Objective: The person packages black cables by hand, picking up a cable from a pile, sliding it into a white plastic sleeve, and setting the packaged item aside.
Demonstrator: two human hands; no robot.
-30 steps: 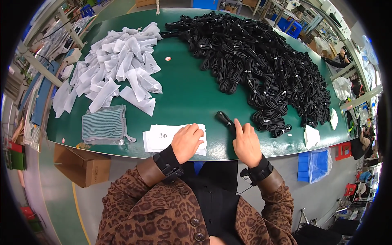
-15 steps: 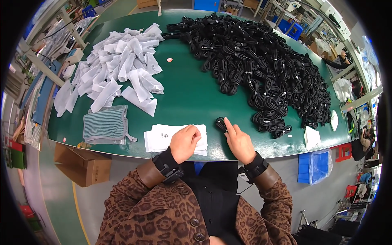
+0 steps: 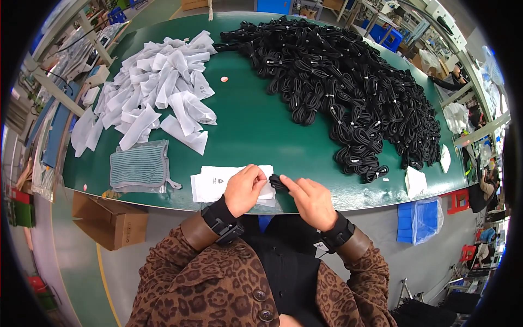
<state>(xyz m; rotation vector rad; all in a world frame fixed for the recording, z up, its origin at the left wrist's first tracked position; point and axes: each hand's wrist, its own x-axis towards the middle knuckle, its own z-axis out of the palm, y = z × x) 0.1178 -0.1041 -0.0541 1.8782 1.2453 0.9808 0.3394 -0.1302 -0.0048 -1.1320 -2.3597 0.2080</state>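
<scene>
A small stack of flat white bags (image 3: 208, 183) with dark print lies near the table's front edge. My left hand (image 3: 243, 192) rests over its right part, thumb and fingers pinched at the edge of the top bag. Just to the right, my right hand (image 3: 314, 204) grips a coiled black cable (image 3: 277, 183) by its near end. The coil's far end meets the right edge of the bags, close to my left fingertips. Whether its tip is inside a bag I cannot tell.
A large heap of coiled black cables (image 3: 348, 92) covers the table's right and far side. White filled-looking bags (image 3: 163, 76) are heaped at the left. A bagged grey-green striped cloth (image 3: 138, 167) lies nearer. A cardboard box (image 3: 111, 220) stands below the table's left front edge.
My right hand has moved left with the coiled cable, bringing it up to the bags. My left hand stays at the stack with its fingers pinched.
</scene>
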